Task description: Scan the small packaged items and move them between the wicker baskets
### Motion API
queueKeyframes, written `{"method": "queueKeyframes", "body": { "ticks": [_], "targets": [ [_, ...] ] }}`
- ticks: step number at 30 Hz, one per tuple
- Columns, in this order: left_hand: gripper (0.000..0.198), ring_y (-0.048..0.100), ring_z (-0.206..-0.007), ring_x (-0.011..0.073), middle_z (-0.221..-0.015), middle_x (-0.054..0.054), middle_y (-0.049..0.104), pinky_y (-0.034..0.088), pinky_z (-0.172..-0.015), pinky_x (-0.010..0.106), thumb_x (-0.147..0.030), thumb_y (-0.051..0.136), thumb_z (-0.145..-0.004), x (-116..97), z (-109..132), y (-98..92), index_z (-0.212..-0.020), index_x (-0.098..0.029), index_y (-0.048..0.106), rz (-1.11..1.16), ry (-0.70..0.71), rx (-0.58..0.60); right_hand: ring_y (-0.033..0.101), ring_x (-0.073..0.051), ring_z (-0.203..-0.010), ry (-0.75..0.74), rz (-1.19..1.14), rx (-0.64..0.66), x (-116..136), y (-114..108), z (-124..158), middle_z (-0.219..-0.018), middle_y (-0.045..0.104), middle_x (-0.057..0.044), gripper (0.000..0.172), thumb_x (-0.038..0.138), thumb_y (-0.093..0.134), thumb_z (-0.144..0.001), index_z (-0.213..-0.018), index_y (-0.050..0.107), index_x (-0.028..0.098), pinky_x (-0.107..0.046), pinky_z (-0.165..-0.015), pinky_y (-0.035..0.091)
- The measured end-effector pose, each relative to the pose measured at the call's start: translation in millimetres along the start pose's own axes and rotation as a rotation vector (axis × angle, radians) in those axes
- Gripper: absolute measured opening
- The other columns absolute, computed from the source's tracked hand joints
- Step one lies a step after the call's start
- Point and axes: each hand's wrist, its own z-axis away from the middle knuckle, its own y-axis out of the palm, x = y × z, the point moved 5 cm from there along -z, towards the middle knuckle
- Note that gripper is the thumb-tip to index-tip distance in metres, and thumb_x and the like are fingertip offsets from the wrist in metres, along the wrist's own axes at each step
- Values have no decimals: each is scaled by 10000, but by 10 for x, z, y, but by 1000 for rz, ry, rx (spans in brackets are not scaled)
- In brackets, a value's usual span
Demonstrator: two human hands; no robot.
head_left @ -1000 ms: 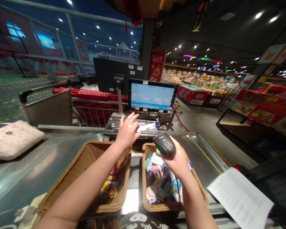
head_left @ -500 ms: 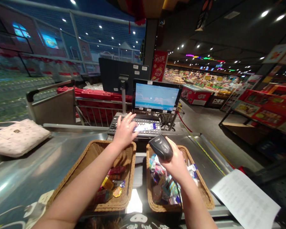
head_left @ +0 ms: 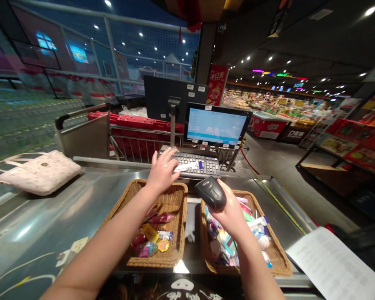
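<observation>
My left hand [head_left: 163,170] is pinched on a slim white packet with a blue end [head_left: 189,166], held over the front of a black keyboard [head_left: 203,161]. In my right hand [head_left: 233,208] is a black barcode scanner [head_left: 211,193], its head tilted up and left. Beneath my left forearm sits a wicker basket [head_left: 183,225] with several small wrapped items [head_left: 156,233]. Below the scanner, a second wicker basket [head_left: 283,260] holds many colourful small packages [head_left: 228,243], partly hidden by my right arm.
A lit monitor [head_left: 217,125] stands behind the keyboard, beside a dark screen's back [head_left: 175,98]. On the metal counter [head_left: 90,200] are a pale handbag [head_left: 40,171], a power strip [head_left: 78,246] with cables, and a printed sheet [head_left: 334,262]. Shopping carts [head_left: 134,143] stand beyond.
The view has turned a little left, so the counter's things sit farther right in it. Relative to the keyboard, both hands have shifted slightly left, still holding the packet and the scanner.
</observation>
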Motion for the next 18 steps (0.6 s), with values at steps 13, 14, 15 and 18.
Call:
{"method": "queueKeyframes", "body": {
  "ticks": [13, 14, 15, 18],
  "targets": [
    [53, 373, -1417, 313, -1462, 119, 503, 172, -1163, 654, -252, 642, -808, 368, 355, -138, -836, -209, 629, -43, -59, 28, 494, -373, -1311, -49, -4, 46, 240, 303, -36, -1223, 646, -128, 459, 227, 618, -697, -1154, 628, 187, -559, -1097, 414],
    [53, 372, -1418, 314, -1463, 120, 501, 173, -1162, 655, -252, 639, -807, 395, 389, -143, -836, -209, 630, -44, -65, 30, 486, -371, -1318, -47, -6, 53, 248, 330, -34, -1233, 639, -126, 460, 221, 618, -698, -1158, 625, 189, -562, -1103, 407],
    [52, 369, -1420, 314, -1465, 122, 499, 174, -1161, 655, -250, 636, -807, 424, 426, -144, -839, -209, 633, -46, -71, 34, 480, -370, -1323, -44, -8, 62, 252, 358, -32, -1245, 632, -125, 463, 216, 618, -698, -1160, 623, 190, -565, -1109, 399],
    [49, 362, -1424, 317, -1466, 124, 498, 182, -1159, 654, -246, 632, -804, 515, 552, -128, -839, -211, 636, -46, -90, 53, 467, -368, -1334, -33, -7, 96, 260, 451, -27, -1264, 620, -124, 469, 201, 625, -693, -1162, 619, 193, -573, -1114, 391]
  ]
}}
